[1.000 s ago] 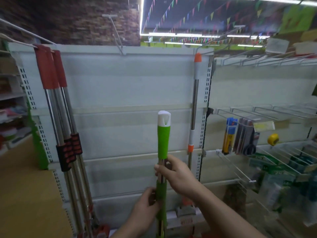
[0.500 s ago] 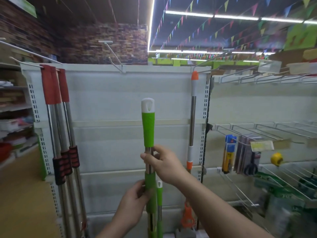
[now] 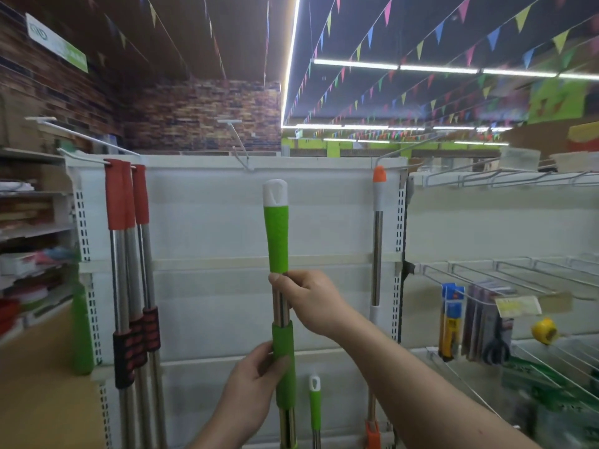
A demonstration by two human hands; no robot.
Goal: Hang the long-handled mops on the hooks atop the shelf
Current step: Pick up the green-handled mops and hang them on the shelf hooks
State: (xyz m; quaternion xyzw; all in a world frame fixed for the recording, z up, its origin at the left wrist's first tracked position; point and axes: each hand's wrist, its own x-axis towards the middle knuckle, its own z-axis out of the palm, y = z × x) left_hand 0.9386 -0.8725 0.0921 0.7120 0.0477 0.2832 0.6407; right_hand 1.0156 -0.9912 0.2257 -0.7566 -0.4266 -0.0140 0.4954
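Standing upright before the shelf, centre of view: green-handled mop (image 3: 277, 241), held clear of the back panel, its head out of frame below.

- White cap (image 3: 275, 191): top end of the pole, pierced with a hanging eye. It sits below and slightly right of the bare middle hook (image 3: 238, 145) and is not yet on it.
- Right hand (image 3: 311, 303): fingers curled round the bare steel shaft just under the upper green grip. This high hold is judged to steer the cap.
- Left hand (image 3: 256, 384): wrapped round the lower green sleeve, nearer the viewer. This low hold is judged to bear the weight and drive the pole upward.
- Reason for two spaced holds: they keep a long pole vertical so the eye can be aimed.

Already hung:
- Red-handled mops (image 3: 126, 196), bunched on the left hook (image 3: 82, 157).
- Orange-tipped mop (image 3: 377, 196), on the right hook (image 3: 405, 149).
- Each hangs by its top end against the shelf (image 3: 210, 215), which suggests the same placing for the green one.

Not hung: second green mop (image 3: 315, 403), low and just right of the held pole, its lower end hidden.

Further right: wire racks (image 3: 518, 270) with packaged goods and a yellow tape measure (image 3: 546, 330).

Judgement: the step in hand is the lift. The cap must clear the middle hook's tip, then travel toward the far panel and settle on.
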